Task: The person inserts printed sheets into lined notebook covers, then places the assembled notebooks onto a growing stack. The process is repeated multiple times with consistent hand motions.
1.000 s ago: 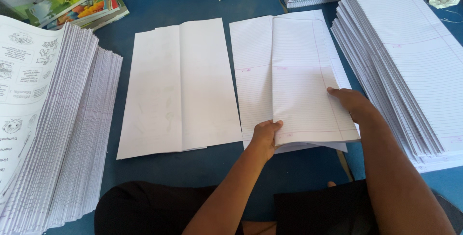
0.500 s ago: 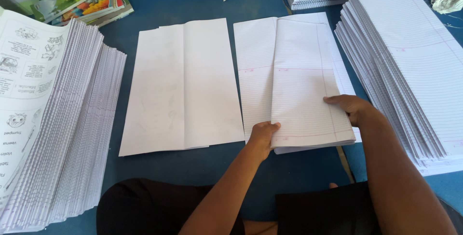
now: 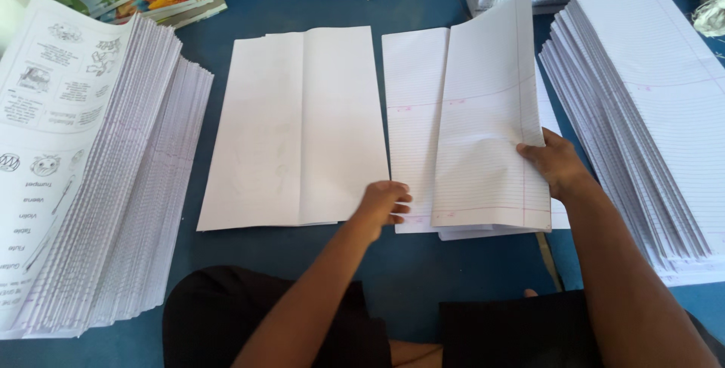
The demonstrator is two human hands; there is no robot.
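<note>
Right hand point(image 3: 555, 162) pinches a lifted ruled sheet point(image 3: 487, 126); left hand point(image 3: 384, 203), fingers curled, presses the ruled stack point(image 3: 411, 134) beneath. The loosely held sheet could crease or slip askew.

Both forearms reach away from the body, the left hand point(image 3: 384, 203) lying palm down with fingers curled, the right hand point(image 3: 555, 162) farther right, its thumb and fingers pinched together.

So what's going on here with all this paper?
A person sits at a blue table among stacks of paper. Their right hand grips the right edge of a white lined sheet and lifts it off a small pile, while the left hand rests at that pile's lower left corner. A blank folded white sheet lies flat beside it.
</note>
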